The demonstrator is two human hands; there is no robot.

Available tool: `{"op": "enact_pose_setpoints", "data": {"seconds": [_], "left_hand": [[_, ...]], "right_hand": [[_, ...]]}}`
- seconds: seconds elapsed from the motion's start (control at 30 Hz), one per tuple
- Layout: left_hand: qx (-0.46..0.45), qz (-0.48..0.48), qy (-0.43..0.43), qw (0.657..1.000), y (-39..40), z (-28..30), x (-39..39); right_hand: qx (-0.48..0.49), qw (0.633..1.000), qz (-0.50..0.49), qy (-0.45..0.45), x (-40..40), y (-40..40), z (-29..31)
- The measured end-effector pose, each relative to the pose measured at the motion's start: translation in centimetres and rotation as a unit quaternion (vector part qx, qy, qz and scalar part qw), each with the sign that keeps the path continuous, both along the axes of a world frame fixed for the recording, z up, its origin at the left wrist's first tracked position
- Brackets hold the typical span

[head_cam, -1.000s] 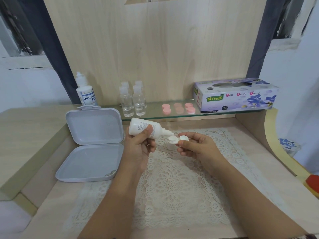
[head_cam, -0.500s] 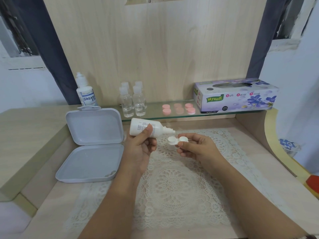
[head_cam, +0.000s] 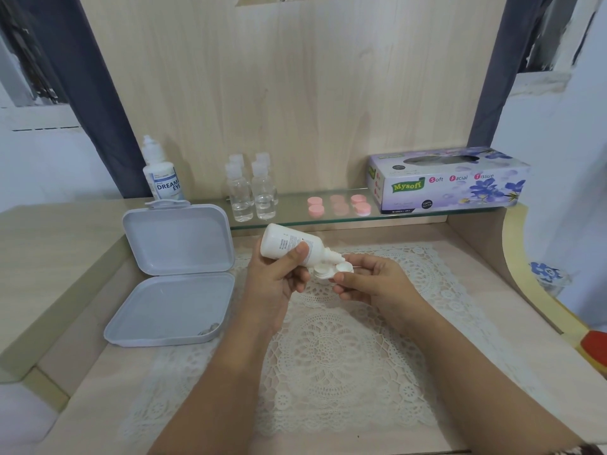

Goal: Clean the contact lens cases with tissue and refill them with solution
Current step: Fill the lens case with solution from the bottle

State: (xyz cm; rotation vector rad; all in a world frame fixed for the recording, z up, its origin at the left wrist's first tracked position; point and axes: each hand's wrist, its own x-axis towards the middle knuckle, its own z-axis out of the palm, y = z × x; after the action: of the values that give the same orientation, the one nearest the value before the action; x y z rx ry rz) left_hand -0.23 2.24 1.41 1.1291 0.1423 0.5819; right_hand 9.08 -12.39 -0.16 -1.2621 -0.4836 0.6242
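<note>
- Left hand (head_cam: 279,274) grips the bottle (head_cam: 290,246), tipped nozzle-down toward the right; thumb lies across its body.
- Right hand (head_cam: 371,284) pinches the case (head_cam: 331,270) by its right well, held in the air over the far edge of the doily (head_cam: 328,349), clear of the desk (head_cam: 512,339).
- Nozzle tip sits just above the left well. Whether liquid is flowing cannot be told.
- Risk: too hard a squeeze on the soft bottle would likely overfill the shallow well; run-off would soak the doily.
- Risk: the case is held at one end only. A tilt of the wrist could spill whatever solution is in it.
- Risk: nozzle touching the well rim would contaminate the tip; the gap looks very small.
- Risk: the pink caps (head_cam: 338,205) sit away on the glass shelf (head_cam: 295,218), so filled wells would stay open during the reach.
- Bottle: opaque white plastic, smooth, cylindrical, tapered nozzle, small print on its side.
- Case: white rigid plastic, two round shallow cups joined side by side.
- Doily: cream lace, openwork, absorbent by the look of it.
- Box (head_cam: 170,274): grey hard plastic, rounded corners, lid hinged open, at the desk's left edge.
- Tissue box (head_cam: 450,182): printed cardboard, at the shelf's right end.
</note>
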Motion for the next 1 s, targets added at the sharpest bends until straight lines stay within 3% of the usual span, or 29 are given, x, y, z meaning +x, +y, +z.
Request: {"op": "enact_pose_setpoints", "data": {"seconds": [1.0], "left_hand": [[0.013, 0.008, 0.0, 1.0, 0.07, -0.11, 0.05]], "right_hand": [[0.003, 1.0, 0.001, 0.006, -0.12, -0.08, 0.03]]}}
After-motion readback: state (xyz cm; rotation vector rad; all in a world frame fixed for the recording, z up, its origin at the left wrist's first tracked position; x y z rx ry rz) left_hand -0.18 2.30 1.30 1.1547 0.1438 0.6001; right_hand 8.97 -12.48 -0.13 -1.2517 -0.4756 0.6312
